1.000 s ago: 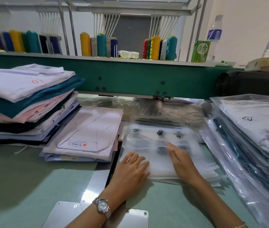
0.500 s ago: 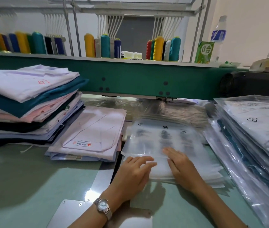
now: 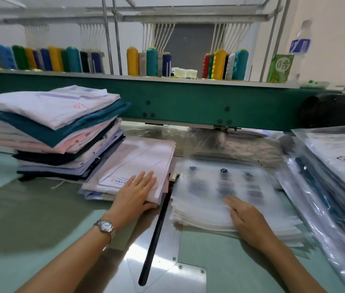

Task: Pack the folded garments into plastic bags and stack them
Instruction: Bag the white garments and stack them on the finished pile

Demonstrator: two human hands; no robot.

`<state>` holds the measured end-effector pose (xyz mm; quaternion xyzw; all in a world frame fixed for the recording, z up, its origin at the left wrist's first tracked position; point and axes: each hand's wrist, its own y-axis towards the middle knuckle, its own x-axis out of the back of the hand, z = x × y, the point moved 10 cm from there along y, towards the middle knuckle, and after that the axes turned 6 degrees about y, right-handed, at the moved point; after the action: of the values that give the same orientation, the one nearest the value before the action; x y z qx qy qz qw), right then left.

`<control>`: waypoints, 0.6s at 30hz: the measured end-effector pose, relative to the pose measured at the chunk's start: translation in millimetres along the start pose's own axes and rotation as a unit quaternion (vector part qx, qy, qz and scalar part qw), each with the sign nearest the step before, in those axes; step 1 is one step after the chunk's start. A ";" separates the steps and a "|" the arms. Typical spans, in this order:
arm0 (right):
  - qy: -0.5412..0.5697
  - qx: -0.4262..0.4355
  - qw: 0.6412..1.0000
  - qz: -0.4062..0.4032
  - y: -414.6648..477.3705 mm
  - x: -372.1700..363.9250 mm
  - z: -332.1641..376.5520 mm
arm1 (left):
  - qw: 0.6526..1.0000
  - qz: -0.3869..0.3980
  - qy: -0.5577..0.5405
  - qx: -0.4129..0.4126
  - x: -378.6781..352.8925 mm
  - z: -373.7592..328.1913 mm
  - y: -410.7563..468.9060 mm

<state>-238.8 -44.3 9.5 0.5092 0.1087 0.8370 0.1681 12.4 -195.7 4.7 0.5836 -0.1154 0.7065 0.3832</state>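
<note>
At the left of the frame a tall stack (image 3: 49, 132) of folded garments in white, teal, pink and dark cloth is sitting on the pale green worktop (image 3: 30, 218). Just right of it, touching its lower edge, a short pile (image 3: 137, 157) of pale folded shirts is lying with a red-printed label facing up. The left hand (image 3: 137, 191), with a watch (image 3: 105, 226) on its wrist, is resting on the near right corner of that pile, fingers straight and spread flat on the top shirt, thumb lying along the near edge, nothing clenched. Below centre a metal plate (image 3: 167, 261) with a dark slot is lying set into the worktop. Right of the pile, at centre, empty plastic bags (image 3: 209, 187) are lying in a flat stack with blurred dark print. The right hand (image 3: 249, 218) is pressing down on their near edge, fingers straight and relaxed, gripping nothing. At the right edge packed bags (image 3: 332, 166) are lying piled and slanting. Across the upper frame thread cones (image 3: 152, 62) are standing on a green beam (image 3: 188, 102).
</note>
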 end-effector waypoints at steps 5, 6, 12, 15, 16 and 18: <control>0.012 0.000 1.000 -0.016 0.5 4.7 1.8 | 0.996 -0.016 -0.085 -0.002 1.9 19.7 6.4; 0.013 -0.001 1.000 -0.014 0.8 4.6 2.1 | 0.995 -0.018 -0.101 0.000 4.1 21.6 6.8; 0.002 -0.019 1.000 -0.022 -1.4 8.8 2.3 | 0.953 -0.201 -0.188 0.127 52.4 46.0 -0.6; -0.003 -0.050 0.999 -0.022 -4.1 9.6 -2.7 | 0.905 -0.295 -0.240 0.191 83.5 61.3 -6.6; -0.009 -0.059 0.998 -0.019 -4.5 9.7 -4.4 | 0.892 -0.323 -0.245 0.198 95.6 63.0 -8.6; -0.020 -0.064 0.997 -0.024 -4.4 12.4 -4.3 | 0.879 -0.357 -0.240 0.203 115.3 60.1 -10.7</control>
<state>-247.0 -35.4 16.1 0.5110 0.0638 0.8279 0.2221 61.0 -178.2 124.5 0.8017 0.1588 0.3679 0.4434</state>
